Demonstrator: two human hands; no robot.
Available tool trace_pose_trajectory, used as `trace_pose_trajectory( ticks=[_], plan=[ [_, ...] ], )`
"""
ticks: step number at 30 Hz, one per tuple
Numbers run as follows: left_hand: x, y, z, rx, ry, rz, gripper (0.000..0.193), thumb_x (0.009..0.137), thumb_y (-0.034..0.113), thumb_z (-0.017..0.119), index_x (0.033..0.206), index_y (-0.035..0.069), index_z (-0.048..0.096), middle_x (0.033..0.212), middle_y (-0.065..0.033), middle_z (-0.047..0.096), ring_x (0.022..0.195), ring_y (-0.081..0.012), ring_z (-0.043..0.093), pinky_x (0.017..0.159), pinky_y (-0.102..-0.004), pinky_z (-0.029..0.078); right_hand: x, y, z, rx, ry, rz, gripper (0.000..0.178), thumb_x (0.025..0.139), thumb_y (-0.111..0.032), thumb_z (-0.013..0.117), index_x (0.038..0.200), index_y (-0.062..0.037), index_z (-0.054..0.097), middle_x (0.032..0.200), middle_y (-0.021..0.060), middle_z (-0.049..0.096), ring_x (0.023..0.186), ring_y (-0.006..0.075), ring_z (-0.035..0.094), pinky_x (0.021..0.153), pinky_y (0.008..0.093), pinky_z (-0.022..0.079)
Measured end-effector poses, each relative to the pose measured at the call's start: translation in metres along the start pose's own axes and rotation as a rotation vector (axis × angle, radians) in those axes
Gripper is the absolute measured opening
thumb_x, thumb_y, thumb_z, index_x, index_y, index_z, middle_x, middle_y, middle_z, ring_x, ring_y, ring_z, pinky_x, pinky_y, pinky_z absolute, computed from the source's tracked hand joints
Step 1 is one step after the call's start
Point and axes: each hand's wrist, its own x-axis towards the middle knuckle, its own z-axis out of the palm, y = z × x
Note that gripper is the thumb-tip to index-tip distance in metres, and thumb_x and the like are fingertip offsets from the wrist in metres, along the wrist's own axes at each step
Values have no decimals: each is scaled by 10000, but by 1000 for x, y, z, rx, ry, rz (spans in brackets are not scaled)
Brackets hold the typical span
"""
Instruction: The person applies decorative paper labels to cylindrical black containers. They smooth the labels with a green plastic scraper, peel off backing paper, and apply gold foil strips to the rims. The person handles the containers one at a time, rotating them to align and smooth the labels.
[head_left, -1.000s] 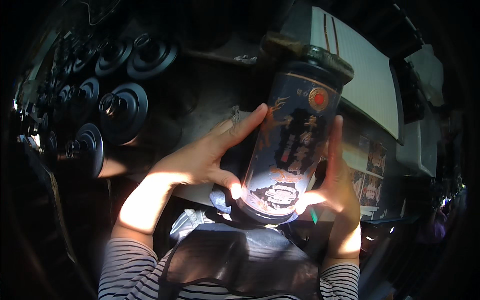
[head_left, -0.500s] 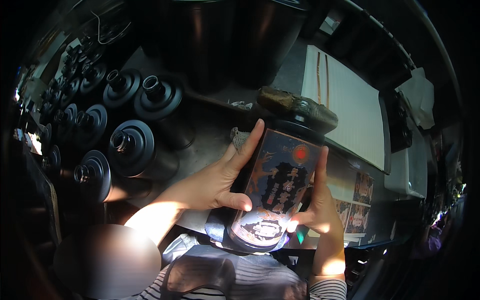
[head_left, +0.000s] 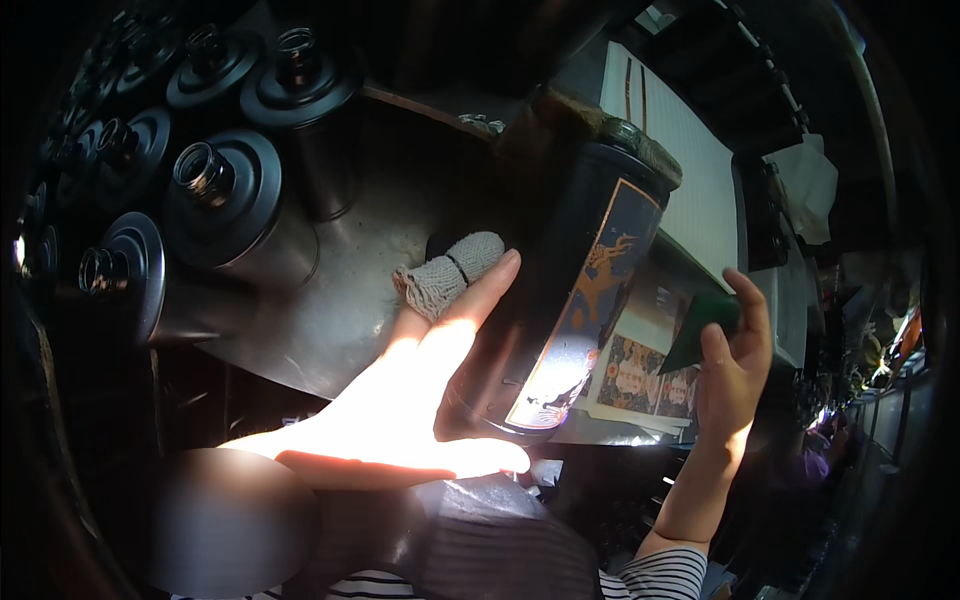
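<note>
A large black bottle (head_left: 540, 270) lies tilted in front of me, its neck end on a dark padded block (head_left: 560, 110). A dark label (head_left: 600, 275) with gold trim and a gold pattern is on its right side, brightly sunlit at the lower end. My left hand (head_left: 400, 400) is spread along the bottle's left side, thumb stretched out below its base. A grey knitted cover (head_left: 455, 272) sits on one of its fingers. Right of the bottle and apart from it, my right hand (head_left: 735, 370) pinches a flat green scraper-like piece (head_left: 700, 325) between thumb and fingers.
Several black bottles (head_left: 225, 195) with open threaded necks stand at the left on the metal table (head_left: 350, 300). A white ridged sheet (head_left: 690, 180) lies at the far right. Printed labels (head_left: 645, 375) lie right of the bottle. A translucent plastic bag (head_left: 805, 185) hangs farther right.
The bottle has turned, bringing its label to the right side. My right hand has left the bottle and moved right with the green piece. My left hand has spread out; the view has shifted.
</note>
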Motion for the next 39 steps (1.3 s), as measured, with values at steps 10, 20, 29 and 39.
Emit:
trace_pose_trajectory(
  ticks=[10,20,29,39],
  plan=[
    [-7,-21,5,-2,120,114,690,859,226,578,1436,68,235,1442,-174,297,1315,-312,300,1081,-411,257,63,-75,95,-820,-1,-949,259,786,36,654,1043,9,632,918,105,665,795,149,638,709,239,504],
    [-15,-42,2,-5,375,156,526,791,-46,374,1302,30,469,1322,-143,489,1227,-231,449,1051,-345,324,48,-58,101,-764,-137,-955,285,732,-21,715,1007,-36,647,880,71,672,725,123,639,630,213,509],
    [-15,-19,14,291,144,-134,884,669,150,696,1430,92,251,1443,-159,287,1299,-375,264,1059,-505,279,7,-58,66,-828,-454,-846,270,788,-24,673,1048,9,612,944,89,665,780,141,638,639,235,524],
    [-2,-31,-9,566,402,359,903,561,313,834,1320,41,426,1340,-190,351,1222,-372,342,1032,-483,291,-17,-44,89,-624,-557,-1014,148,855,-52,564,983,4,613,840,85,642,653,162,620,554,251,512]
  ],
)
